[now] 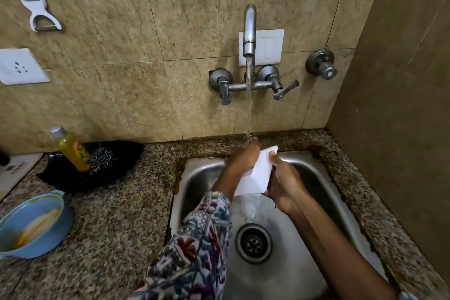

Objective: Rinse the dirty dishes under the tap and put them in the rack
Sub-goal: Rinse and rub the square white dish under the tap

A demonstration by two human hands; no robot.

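Both hands grip the white dish [257, 173] over the sink [202, 173]: left hand [243, 156] wrapped on its far edge under the tap [249, 29] stream, right hand [285, 182] clamped on the near side. Blue bowl [31, 224] waits on the counter [117, 221].

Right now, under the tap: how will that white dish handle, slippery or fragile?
Probably slippery: the white dish is wet, with water sheeting off its lower edge. Likely rigid, since its straight edges hold shape between the left hand and right hand. It may chip against the steel sink.
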